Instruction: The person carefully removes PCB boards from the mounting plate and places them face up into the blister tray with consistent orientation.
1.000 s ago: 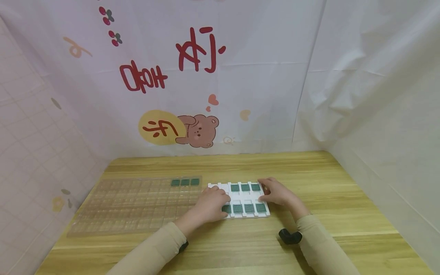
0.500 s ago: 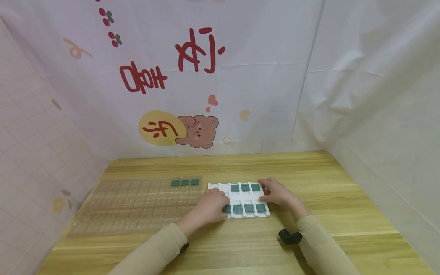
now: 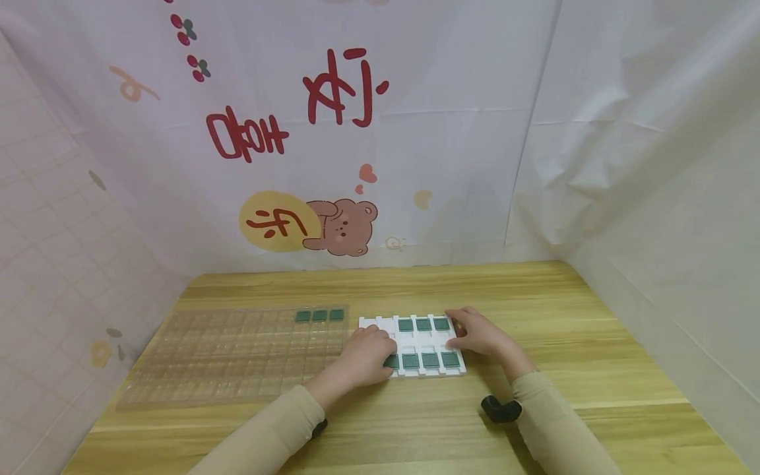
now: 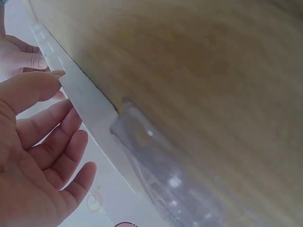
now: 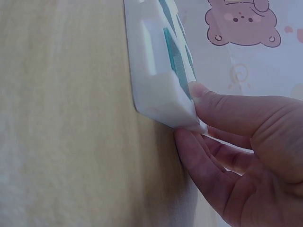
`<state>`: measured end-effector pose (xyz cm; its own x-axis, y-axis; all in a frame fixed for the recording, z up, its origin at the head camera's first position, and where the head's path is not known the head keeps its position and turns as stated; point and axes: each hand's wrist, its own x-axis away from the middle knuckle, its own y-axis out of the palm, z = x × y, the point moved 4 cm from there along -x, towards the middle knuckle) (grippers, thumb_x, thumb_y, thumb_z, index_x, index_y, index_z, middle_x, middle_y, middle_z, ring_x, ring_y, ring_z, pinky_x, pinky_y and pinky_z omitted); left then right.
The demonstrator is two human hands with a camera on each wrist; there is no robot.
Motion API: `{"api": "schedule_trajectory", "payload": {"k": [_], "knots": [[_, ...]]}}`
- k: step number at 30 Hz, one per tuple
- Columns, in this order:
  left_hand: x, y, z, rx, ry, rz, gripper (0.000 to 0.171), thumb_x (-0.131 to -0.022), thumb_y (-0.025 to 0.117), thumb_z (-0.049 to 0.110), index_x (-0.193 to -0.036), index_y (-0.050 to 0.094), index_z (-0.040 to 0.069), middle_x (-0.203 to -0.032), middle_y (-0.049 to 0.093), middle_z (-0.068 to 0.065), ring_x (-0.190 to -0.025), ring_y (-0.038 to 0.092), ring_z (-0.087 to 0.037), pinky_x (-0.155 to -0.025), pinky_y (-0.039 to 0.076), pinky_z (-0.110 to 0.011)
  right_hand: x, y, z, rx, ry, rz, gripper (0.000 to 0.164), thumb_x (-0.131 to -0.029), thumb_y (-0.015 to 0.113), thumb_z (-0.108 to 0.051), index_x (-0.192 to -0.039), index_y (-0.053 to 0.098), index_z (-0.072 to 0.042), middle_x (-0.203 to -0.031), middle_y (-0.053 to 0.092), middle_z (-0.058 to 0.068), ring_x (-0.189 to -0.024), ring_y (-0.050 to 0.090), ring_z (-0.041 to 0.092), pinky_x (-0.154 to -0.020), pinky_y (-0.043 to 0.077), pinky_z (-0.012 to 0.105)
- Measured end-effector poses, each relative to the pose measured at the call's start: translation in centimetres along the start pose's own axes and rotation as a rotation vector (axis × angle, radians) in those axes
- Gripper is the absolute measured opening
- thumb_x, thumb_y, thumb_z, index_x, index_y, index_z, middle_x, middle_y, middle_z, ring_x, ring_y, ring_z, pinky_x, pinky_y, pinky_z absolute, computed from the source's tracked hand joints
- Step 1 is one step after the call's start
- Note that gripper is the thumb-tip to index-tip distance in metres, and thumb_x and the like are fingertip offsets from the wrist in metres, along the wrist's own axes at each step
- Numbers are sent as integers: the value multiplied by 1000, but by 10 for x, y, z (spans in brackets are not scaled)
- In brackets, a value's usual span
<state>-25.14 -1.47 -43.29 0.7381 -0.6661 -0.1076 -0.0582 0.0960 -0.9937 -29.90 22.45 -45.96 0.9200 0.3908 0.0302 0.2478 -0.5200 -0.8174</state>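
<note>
On the table lies a white slotted tray (image 3: pixel 417 339) with two rows of small square green chips (image 3: pixel 430 360). My left hand (image 3: pixel 363 356) reaches over its left end, covering part of the front row. In the left wrist view the thumb and bent fingers (image 4: pixel 78 142) meet the tray's edge; no chip shows between them. At the opposite end, my right hand (image 3: pixel 479 335) grips the tray's right edge. The right wrist view has the thumb (image 5: pixel 201 92) on the corner's upper edge and a finger against its lower side.
A large clear plastic tray (image 3: pixel 237 349) with many compartments lies to the left, its right edge near the white tray. Three green chips (image 3: pixel 320 316) sit in its back right compartments. Fabric walls (image 3: pixel 451 165) stand behind and beside the wooden table (image 3: pixel 415 429).
</note>
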Motion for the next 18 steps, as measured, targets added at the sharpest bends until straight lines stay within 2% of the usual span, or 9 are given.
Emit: {"api": "schedule_trajectory", "payload": {"k": [18], "knots": [[-3,2,-3,59,-11,-3,13,-71,77,18,-70,64,16,-63,44,10,-67,39,-13,-63,35,-29,-2,1,1,0,0,6,70,-83,80,-12,-140,46,9,-128,49,27,-96,55,27,-89,47,46]]}}
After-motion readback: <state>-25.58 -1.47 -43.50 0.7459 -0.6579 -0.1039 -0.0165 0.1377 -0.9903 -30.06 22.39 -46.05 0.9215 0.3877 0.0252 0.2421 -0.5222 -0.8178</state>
